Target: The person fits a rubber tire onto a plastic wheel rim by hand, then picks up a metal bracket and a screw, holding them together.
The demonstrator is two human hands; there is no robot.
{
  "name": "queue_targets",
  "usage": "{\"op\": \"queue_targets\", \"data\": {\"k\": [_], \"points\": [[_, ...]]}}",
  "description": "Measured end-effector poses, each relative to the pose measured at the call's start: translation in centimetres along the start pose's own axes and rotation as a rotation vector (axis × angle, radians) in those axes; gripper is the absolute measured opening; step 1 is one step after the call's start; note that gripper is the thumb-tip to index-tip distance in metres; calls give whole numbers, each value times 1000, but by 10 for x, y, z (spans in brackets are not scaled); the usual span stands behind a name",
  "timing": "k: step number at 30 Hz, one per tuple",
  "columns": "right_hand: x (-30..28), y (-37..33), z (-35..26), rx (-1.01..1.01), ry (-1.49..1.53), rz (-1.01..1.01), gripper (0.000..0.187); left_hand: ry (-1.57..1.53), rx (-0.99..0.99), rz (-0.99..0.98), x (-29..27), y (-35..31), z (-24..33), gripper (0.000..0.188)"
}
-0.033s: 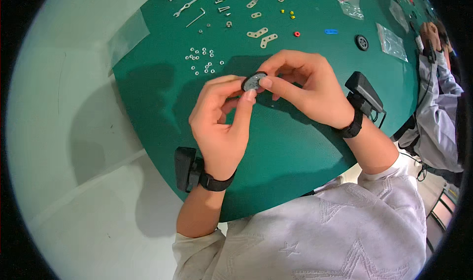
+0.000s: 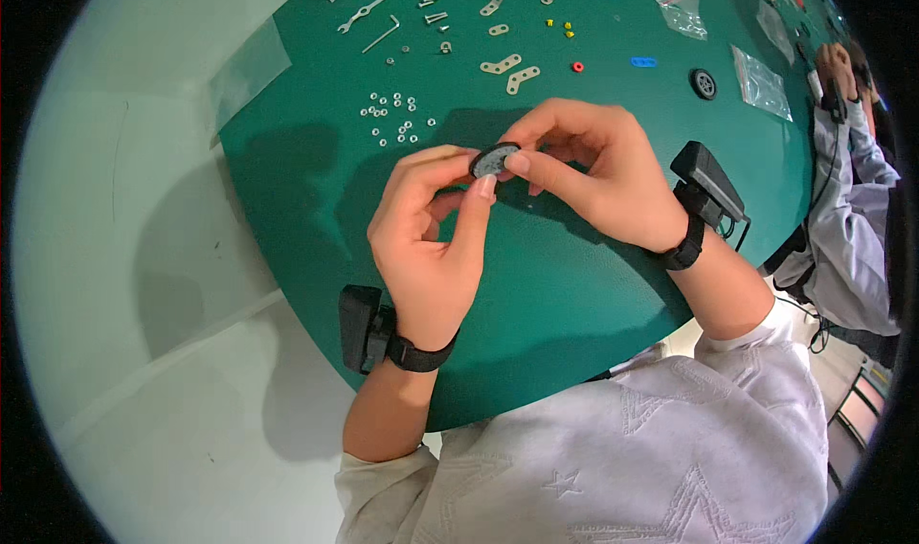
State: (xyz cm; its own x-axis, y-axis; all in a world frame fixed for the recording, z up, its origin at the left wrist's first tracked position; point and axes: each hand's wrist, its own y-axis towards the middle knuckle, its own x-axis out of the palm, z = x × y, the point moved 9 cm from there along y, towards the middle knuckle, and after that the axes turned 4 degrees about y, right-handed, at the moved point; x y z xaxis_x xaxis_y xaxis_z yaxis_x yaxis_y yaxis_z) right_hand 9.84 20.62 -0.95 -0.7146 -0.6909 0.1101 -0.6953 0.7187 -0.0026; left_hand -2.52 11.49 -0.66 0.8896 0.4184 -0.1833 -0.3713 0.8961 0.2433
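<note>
A small toy wheel (image 2: pixel 492 161) with a grey hub and a black rim is pinched between my two hands above the green table. My left hand (image 2: pixel 431 228) grips its near left edge between thumb and fingers. On the other side, my right hand (image 2: pixel 598 166) holds the rim with thumb and forefinger, and its other fingers curl behind. The wheel is tilted, its grey face partly toward me; fingertips cover parts of its edge. Several small silver nuts (image 2: pixel 401 138) lie loose beyond my left hand. A second black wheel (image 2: pixel 704 84) rests farther right, apart from both hands.
Angled metal strips (image 2: pixel 522 79), a red ring (image 2: pixel 577 67), yellow pieces (image 2: pixel 569 29) and a blue strip (image 2: pixel 643 62) lie beyond my hands. A flat wrench (image 2: pixel 364 12), a hex key (image 2: pixel 381 34) and screws are far left. Plastic bags (image 2: pixel 763 82) and another person's hands (image 2: pixel 838 70) are right.
The wheel's tilt between my fingers differs very slightly. Both hands keep the same grip and place.
</note>
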Motion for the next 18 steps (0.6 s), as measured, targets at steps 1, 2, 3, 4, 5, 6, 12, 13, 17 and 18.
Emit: {"op": "queue_targets", "data": {"k": [1, 2, 3, 4, 5, 6, 12, 13, 17, 18], "points": [[1, 0, -1, -1, -15, 6, 10, -10, -44, -2, -1, 0, -1, 17], [1, 0, -1, -1, -32, 13, 8, -22, -89, -5, 0, 0, -3, 18], [0, -1, 0, 1, -35, 13, 8, -25, -90, -4, -1, 0, -2, 18], [2, -1, -1, -34, -79, -15, 6, -68, -124, -23, 1, 0, -5, 16], [5, -3, -2, -68, -124, -43, 5, -111, -160, -42, 2, -2, -7, 15], [5, -4, -3, -65, -126, -43, 5, -114, -162, -42, 1, -3, -9, 15], [9, -1, -2, -57, -290, -53, 4, -82, -111, -22, 2, -2, -12, 8], [8, 0, 4, -19, -140, -27, 5, -83, -154, 8, 1, -2, -14, 8], [13, 0, 7, 7, 118, -69, 10, -218, -173, 147, -3, -1, -14, 9], [12, -1, 7, 7, 118, -68, 10, -213, -163, 110, -2, -1, -16, 11]]}}
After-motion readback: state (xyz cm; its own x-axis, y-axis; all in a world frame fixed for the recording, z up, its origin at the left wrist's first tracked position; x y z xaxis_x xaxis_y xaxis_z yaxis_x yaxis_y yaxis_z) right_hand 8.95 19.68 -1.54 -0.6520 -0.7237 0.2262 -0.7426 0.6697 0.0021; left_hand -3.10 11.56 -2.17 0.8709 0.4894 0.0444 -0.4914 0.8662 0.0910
